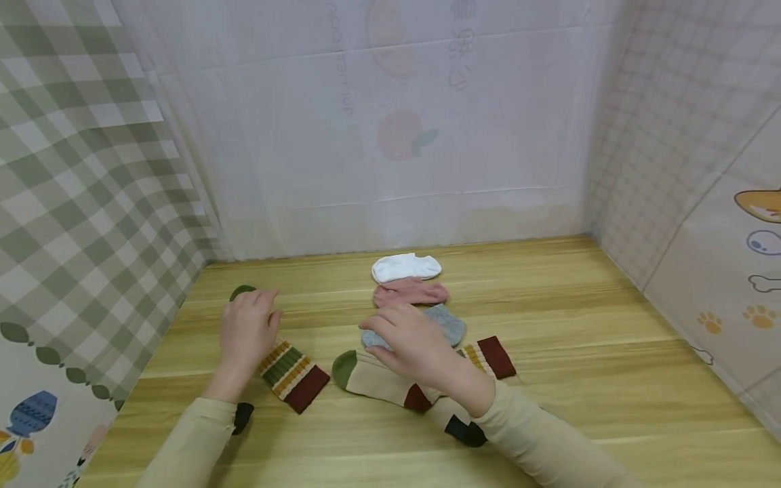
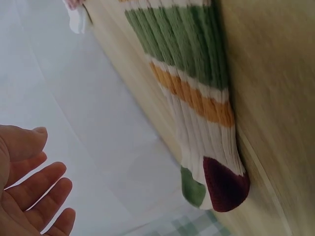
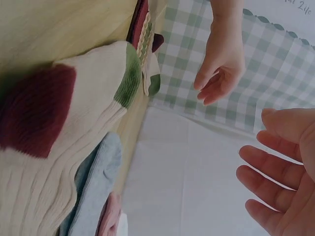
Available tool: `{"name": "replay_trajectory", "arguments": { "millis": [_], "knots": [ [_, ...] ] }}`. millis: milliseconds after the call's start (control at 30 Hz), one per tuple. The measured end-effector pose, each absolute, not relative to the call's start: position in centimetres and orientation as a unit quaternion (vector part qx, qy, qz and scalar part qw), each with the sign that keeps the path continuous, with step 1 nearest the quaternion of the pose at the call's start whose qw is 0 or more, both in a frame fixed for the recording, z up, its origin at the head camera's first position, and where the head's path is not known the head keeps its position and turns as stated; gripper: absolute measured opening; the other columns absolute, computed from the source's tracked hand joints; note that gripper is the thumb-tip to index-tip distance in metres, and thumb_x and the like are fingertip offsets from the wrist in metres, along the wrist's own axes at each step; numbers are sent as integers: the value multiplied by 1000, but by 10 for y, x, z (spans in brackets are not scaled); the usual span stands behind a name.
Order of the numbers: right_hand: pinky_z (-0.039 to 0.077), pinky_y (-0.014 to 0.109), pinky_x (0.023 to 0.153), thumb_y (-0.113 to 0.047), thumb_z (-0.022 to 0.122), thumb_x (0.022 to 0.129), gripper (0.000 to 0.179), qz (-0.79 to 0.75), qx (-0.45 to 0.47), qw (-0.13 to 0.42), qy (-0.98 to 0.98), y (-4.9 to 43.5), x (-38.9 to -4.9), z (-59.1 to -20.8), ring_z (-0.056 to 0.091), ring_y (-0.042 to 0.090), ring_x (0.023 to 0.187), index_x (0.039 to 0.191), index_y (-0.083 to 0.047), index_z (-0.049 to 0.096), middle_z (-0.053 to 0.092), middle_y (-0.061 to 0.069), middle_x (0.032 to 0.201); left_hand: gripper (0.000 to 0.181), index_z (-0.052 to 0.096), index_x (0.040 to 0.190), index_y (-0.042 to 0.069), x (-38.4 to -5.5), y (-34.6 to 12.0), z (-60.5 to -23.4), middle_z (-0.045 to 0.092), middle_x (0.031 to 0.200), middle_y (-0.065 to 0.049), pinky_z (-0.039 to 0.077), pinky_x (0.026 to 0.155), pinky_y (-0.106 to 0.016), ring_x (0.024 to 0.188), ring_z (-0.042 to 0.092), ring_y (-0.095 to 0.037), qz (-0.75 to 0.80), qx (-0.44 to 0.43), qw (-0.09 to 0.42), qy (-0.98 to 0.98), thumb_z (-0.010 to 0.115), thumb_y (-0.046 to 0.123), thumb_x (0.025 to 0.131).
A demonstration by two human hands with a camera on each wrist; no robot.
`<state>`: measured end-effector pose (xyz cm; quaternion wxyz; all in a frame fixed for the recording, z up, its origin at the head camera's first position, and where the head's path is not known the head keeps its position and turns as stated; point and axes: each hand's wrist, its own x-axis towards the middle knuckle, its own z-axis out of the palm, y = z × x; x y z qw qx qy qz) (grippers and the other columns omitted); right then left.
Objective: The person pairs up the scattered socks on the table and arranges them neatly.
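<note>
My left hand point(image 1: 249, 332) hovers above a striped sock point(image 1: 295, 376) with a maroon cuff and a green toe. In the left wrist view that sock point(image 2: 192, 64) lies apart from the loosely bent fingers. Over the middle of the table is my right hand point(image 1: 417, 342), holding nothing. Beneath it lies another striped sock point(image 1: 381, 379) with a green toe and maroon heel, its cuff out to the right. A grey sock point(image 1: 448, 324) is partly hidden behind the right hand. The right wrist view shows both hands raised off the socks.
Beyond the grey sock, a pink sock point(image 1: 410, 291) and a white sock point(image 1: 405, 268) lie in a column. Black-ended socks show near the right forearm point(image 1: 466, 431) and beside the left sleeve point(image 1: 243, 417). Cloth-covered walls point(image 1: 390, 224) border the wooden table point(image 1: 549, 305) at the back and sides.
</note>
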<state>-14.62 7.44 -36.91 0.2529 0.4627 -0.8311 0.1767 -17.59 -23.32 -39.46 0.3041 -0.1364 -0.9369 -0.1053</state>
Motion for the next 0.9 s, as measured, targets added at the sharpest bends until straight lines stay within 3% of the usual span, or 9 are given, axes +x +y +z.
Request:
{"name": "replay_trajectory", "arguments": {
  "millis": [233, 467, 667, 900],
  "knots": [
    [45, 34, 98, -24, 77, 88, 34, 167, 470, 233, -835, 54, -147, -367, 61, 19, 107, 117, -9, 66, 67, 2, 110, 36, 66, 115, -3, -184, -242, -394, 68, 106, -24, 46, 83, -62, 97, 61, -45, -109, -109, 292, -944, 78, 1, 82],
    [47, 32, 95, -25, 76, 90, 34, 165, 465, 187, -850, 30, -146, -369, 62, 19, 107, 120, -12, 66, 67, 1, 111, 33, 67, 111, -3, -196, -253, -397, 69, 98, -24, 48, 75, -60, 87, 63, -45, -99, -100, 303, -943, 78, 0, 81],
    [47, 31, 93, -29, 74, 91, 34, 142, 452, 154, -867, 12, -146, -373, 61, 18, 106, 121, -15, 66, 67, -1, 113, 32, 67, 114, -4, -202, -259, -398, 69, 102, -25, 46, 79, -63, 92, 62, -47, -106, -70, 268, -955, 75, 2, 84],
    [47, 29, 94, -33, 69, 95, 36, 160, 443, 108, -875, -1, -146, -379, 59, 17, 111, 124, -14, 64, 65, 0, 117, 33, 66, 116, -7, -214, -270, -393, 68, 101, -28, 48, 72, -62, 86, 62, -49, -97, -59, 241, -964, 74, 5, 86]
  ]
}}
